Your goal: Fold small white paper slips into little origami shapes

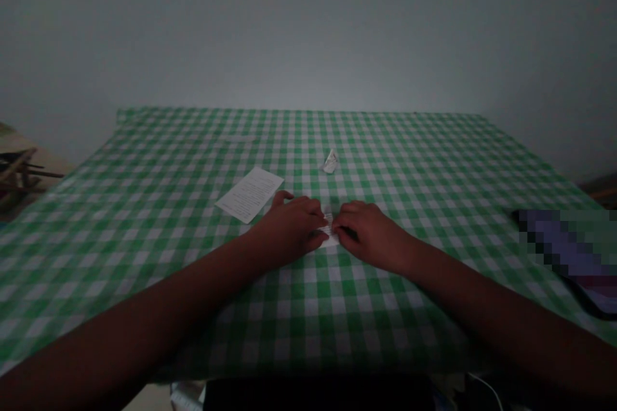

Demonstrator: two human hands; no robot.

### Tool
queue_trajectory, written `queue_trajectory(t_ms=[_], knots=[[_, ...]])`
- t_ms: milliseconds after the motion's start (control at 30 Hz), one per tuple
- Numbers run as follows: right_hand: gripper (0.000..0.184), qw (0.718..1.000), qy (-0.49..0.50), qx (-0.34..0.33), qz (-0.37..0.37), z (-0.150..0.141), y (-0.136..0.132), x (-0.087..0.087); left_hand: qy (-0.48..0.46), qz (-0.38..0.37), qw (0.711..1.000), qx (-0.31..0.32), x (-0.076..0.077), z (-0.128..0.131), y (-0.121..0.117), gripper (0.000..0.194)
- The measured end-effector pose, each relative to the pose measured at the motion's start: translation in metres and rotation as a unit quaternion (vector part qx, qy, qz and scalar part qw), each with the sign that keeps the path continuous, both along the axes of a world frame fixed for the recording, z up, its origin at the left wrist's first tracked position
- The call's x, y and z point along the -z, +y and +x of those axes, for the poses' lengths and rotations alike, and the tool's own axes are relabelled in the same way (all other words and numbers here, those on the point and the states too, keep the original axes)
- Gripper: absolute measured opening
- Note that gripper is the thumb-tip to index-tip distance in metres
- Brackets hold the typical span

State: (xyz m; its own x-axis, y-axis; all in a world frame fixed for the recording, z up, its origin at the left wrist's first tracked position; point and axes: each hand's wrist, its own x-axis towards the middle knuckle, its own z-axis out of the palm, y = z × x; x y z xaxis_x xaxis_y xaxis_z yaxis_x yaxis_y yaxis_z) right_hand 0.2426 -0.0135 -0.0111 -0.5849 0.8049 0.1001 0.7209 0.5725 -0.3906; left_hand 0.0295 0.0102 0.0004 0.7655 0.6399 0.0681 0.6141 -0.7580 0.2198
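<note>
1. Near the middle of the gingham-covered surface (409,141), a person's two bare forearms reach in from the bottom corners of the view, and a pale wall (308,32) rises behind the far edge.
2. Between the left hand (289,229) and the right hand (371,236) lies a small strip of white paper (329,232), low on the cloth and roughly in line with the middle of the view. Its ends show above and below where the hands meet.
3. Left fingers (315,223) and right fingers (341,221) close in from either side, narrow and touching the strip. They appear to hold it down or pinch it against the cloth, though the dim light hides the exact grip.
4. Just beyond the left hand, a printed white sheet (249,194) lies at an angle, almost touching the hand's knuckles.
5. Farther out, straight ahead of the hands and well apart from them, sits a crumpled paper scrap (330,162).
6. Near the right edge of the surface lies a dark flat object (563,257), pixelated too heavily to identify.
7. Past the left edge of the surface, a wooden frame (17,173) stands on the floor.
</note>
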Motion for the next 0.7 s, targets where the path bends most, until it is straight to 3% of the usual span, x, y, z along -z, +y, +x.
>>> queue_trajectory(t_ms=[167,433,700], knots=[[0.016,0.999,0.009,-0.018,-0.027,0.003,-0.005,-0.003,0.001,-0.006,1.000,-0.002,-0.001,0.000,0.000,0.018],[0.020,0.997,0.011,0.070,0.016,-0.005,0.017,0.006,0.007,-0.003,1.000,-0.005,-0.001,0.001,-0.001,0.020],[0.018,1.000,-0.014,-0.011,-0.016,0.003,-0.007,-0.009,-0.008,-0.010,1.000,-0.010,-0.001,0.000,-0.002,0.019]])
